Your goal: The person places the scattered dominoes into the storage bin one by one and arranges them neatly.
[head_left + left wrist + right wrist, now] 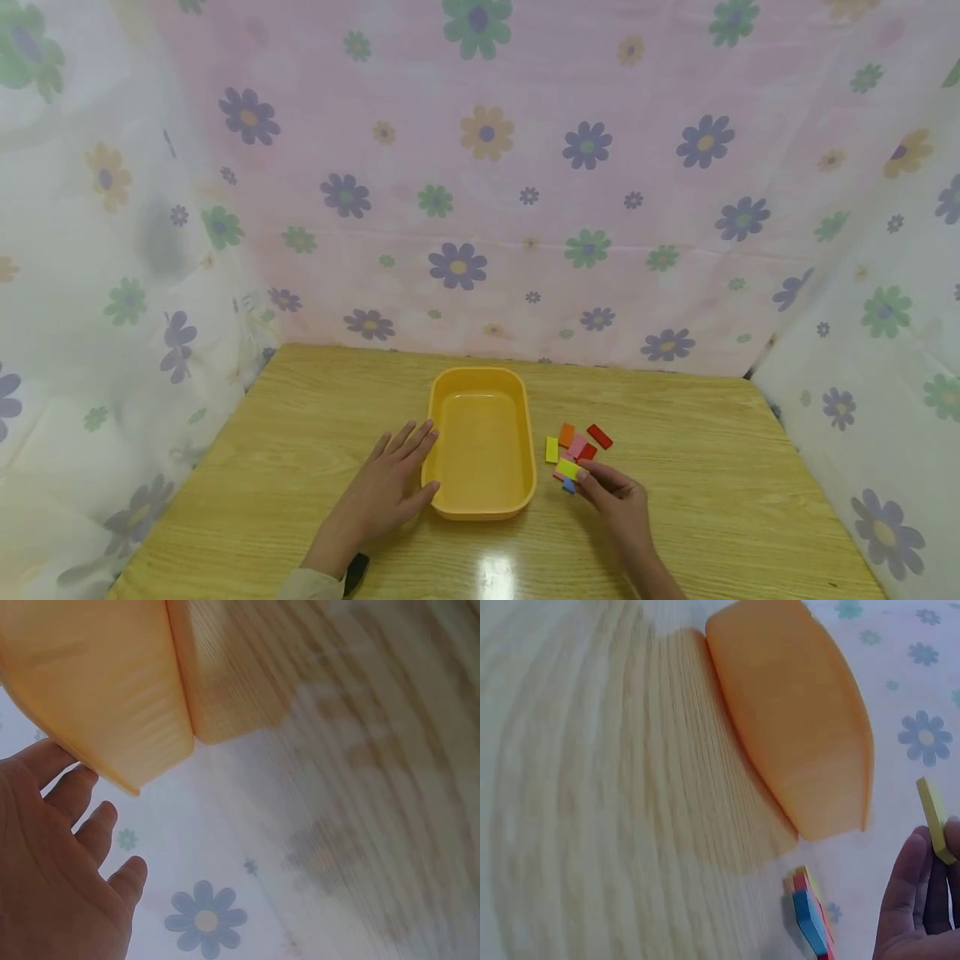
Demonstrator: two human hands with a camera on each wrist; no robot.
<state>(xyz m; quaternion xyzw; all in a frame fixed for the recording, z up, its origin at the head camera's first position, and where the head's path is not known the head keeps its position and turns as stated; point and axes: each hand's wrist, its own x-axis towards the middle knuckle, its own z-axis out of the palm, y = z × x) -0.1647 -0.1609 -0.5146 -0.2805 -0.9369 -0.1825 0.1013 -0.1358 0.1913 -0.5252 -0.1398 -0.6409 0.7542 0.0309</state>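
Observation:
A yellow-orange plastic tray stands on the wooden table. My left hand touches its left rim with fairly straight, spread fingers; the left wrist view shows those fingertips against the rim. To the right of the tray, my right hand pinches a yellow block, thin and rectangular, between thumb and fingers. In the right wrist view that yellow block is held up off the table. Beneath and beyond it lie an orange block, a pink block, a blue block and red ones.
Another yellow block lies close to the tray's right side, and a red block sits apart at the pile's far right. Flowered cloth hangs behind the table and along both sides. A dark object shows beside the left wrist.

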